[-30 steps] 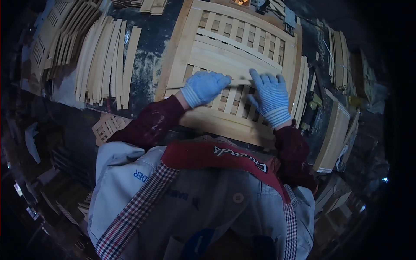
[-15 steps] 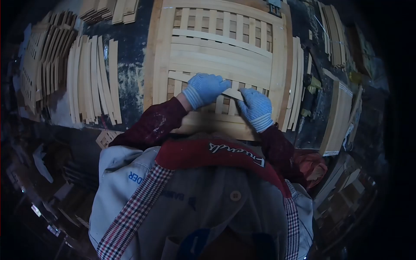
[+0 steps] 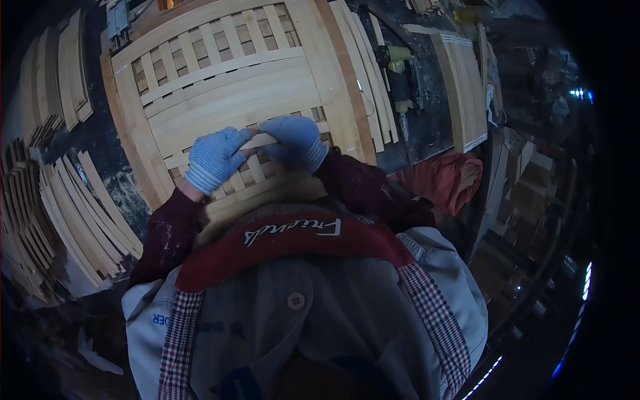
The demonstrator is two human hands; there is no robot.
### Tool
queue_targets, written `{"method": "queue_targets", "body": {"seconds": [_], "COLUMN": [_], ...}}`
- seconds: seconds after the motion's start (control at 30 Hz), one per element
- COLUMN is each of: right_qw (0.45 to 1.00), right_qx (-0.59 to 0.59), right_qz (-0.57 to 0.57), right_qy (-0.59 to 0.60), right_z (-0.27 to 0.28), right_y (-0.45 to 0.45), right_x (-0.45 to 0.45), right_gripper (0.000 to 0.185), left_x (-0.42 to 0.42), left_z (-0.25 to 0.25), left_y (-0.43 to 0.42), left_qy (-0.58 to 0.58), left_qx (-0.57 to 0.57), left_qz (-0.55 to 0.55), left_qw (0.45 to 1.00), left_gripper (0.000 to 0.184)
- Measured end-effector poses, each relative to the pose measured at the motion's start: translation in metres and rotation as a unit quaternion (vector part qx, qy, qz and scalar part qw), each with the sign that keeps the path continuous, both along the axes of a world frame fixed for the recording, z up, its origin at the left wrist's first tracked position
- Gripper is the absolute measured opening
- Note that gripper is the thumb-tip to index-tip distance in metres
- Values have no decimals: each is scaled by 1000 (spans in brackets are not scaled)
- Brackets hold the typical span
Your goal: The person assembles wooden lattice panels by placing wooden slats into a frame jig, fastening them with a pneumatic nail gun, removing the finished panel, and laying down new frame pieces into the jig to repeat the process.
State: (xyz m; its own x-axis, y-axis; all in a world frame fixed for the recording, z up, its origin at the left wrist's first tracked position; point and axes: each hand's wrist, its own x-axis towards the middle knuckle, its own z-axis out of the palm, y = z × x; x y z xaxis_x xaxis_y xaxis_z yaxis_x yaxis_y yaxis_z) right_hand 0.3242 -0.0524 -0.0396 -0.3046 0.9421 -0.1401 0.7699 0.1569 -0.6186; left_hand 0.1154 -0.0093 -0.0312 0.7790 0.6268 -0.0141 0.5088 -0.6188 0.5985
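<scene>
A pale wooden panel [image 3: 227, 100] lies before me, with a row of short slats at its far end and another under my hands. Across the near slats runs a thin wooden strip [image 3: 261, 141]. My left hand [image 3: 217, 160], in a blue-and-white knit glove, is closed on this strip, thumb and fingers pinching it. Close by on the right, my gloved right hand [image 3: 293, 141] bends over the same strip with its fingers curled on it. The fingertips of both hands nearly meet. My palms hide parts of the strip and the near slats.
Loose wooden strips lie at the left [image 3: 87, 210] and along the panel's right side [image 3: 363, 73]. Beyond the right strips rests a green-and-black tool [image 3: 400, 83], then a bundle of boards [image 3: 460, 93]. Red cloth [image 3: 440, 179] hangs near my right arm. A metal fixture [image 3: 119, 21] sits at the panel's far left corner.
My view has turned, so the panel now appears tilted and farther left. My hands have come closer together, with the right hand now bent over the strip.
</scene>
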Motion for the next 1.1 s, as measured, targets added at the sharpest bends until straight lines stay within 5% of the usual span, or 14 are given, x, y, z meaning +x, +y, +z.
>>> {"method": "queue_targets", "body": {"seconds": [0.1,0.13,0.23,0.43,0.53,0.57,0.63,0.7,0.9,1.0,1.1], "right_qw": [998,996,967,981,959,949,946,976,950,947,950], "right_qx": [7,20,232,185,262,275,286,141,176,283,281], "right_qz": [42,57,99,-52,-97,-120,-128,-66,-71,-150,19], "right_qy": [-45,-62,24,4,56,100,87,153,247,37,-135], "right_z": [7,14,52,43,36,31,22,20,10,1,-4], "right_y": [4,10,17,95,195,232,296,321,320,296,268], "right_x": [1,3,3,49,49,42,24,2,2,8,18], "right_gripper": [25,27,45,54,61,62,65,63,47,52,39], "left_x": [2,0,-6,-8,5,5,0,-7,-21,-36,-55], "left_z": [10,10,16,19,51,54,63,67,69,65,57], "left_y": [-1,-7,-23,-46,-51,-55,-60,-66,-94,-91,-91], "left_qy": [42,-23,-49,-54,1,-44,-13,8,35,51,95], "left_qx": [26,64,111,115,-15,77,47,55,81,117,127], "left_qz": [36,41,9,62,159,173,220,273,417,440,483], "left_qw": [998,997,993,990,987,981,974,960,905,889,861], "left_gripper": [34,33,32,34,27,23,24,24,26,29,38]}}
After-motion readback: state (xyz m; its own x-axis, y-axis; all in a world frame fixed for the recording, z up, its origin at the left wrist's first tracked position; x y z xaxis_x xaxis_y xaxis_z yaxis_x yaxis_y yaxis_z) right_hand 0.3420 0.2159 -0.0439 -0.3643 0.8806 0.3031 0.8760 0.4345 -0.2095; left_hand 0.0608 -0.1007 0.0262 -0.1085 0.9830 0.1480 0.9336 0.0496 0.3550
